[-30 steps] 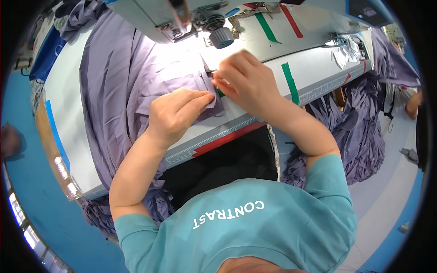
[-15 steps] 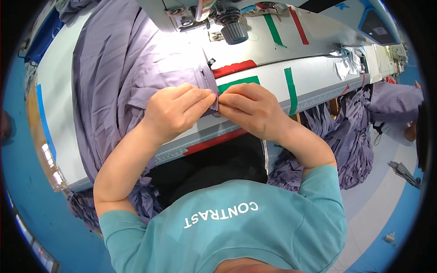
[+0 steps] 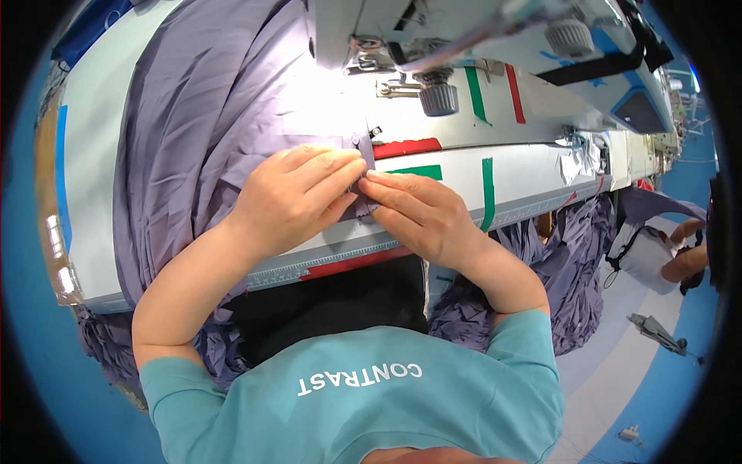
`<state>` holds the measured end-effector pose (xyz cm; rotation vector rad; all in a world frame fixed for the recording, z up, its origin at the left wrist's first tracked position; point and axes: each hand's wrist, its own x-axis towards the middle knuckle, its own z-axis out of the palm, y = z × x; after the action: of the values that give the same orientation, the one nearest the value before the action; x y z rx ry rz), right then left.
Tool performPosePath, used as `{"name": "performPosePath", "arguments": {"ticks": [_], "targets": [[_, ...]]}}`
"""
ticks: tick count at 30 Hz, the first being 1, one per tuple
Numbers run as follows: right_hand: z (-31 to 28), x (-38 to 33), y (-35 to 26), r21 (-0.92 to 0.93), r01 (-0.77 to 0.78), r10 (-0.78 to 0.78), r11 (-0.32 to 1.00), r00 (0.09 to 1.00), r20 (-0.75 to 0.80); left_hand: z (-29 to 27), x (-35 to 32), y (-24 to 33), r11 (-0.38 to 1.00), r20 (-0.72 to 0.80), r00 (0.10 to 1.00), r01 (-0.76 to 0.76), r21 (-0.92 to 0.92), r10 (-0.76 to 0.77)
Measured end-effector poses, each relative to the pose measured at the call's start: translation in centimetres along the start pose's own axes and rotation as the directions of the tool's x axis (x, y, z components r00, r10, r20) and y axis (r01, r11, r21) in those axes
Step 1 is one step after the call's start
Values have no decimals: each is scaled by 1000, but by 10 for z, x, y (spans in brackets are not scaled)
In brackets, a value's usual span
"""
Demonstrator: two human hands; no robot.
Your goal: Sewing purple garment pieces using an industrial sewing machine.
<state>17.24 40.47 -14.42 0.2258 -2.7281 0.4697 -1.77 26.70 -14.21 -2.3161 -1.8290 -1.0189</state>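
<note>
Both hands meet at the near edge of the purple fabric (image 3: 209, 116), which is spread over the left half of the white sewing table (image 3: 93, 155) and runs up under the sewing machine (image 3: 479, 31). The left hand (image 3: 297, 197) lies knuckles-up on the cloth, its fingers curled and pressing on the fabric's corner; the right hand (image 3: 421, 216) comes in from the other side, fingertips touching those of the left, and together they pinch a small fold of the cloth edge between them. The fold itself is mostly hidden under the fingers, so how it is turned cannot be told.

Just above the hands, a small metal part sits at the edge of the cloth, next to a red tape strip (image 3: 406, 147) on the machine bed. A green tape strip (image 3: 413, 172) lies just right of the fingertips, and another green strip (image 3: 488, 193) runs across the table further right. Higher up hangs a knurled grey knob (image 3: 438, 99) from the machine head, with one green and one red strip on the bed beside it. A measuring scale (image 3: 325, 259) runs along the table's front edge, right below the wrists.

More purple fabric hangs in heaps off the table: a pile (image 3: 572, 263) under the right side and another (image 3: 108, 348) at the lower left. At the far right another person's arm (image 3: 684, 259) shows near a white bin (image 3: 641, 259) on the blue floor (image 3: 46, 387).
</note>
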Motion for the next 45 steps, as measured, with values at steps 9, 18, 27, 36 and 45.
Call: {"name": "performPosePath", "arguments": {"ticks": [9, 18, 27, 36, 45], "targets": [[-4, 11, 5, -8, -16, 16, 1000, 1000, 27, 2, -1, -15, 998, 49, 999, 3, 68, -7], [-5, 21, 14, -33, 13, -11, 999, 999, 40, 3, 3, -28, 996, 44, 999, -17, 88, 13], [-9, 33, 24, -84, 83, -81, 993, 996, 25, -3, 7, -38, 994, 107, 994, 10, 111, -22], [-4, 29, 28, -39, -55, 61, 998, 979, 193, -7, 12, -48, 988, 37, 998, -55, 144, 50], [-3, 29, 29, 129, -128, 126, 983, 992, 28, -5, 0, -23, 980, 76, 996, -53, 193, 39]]}}
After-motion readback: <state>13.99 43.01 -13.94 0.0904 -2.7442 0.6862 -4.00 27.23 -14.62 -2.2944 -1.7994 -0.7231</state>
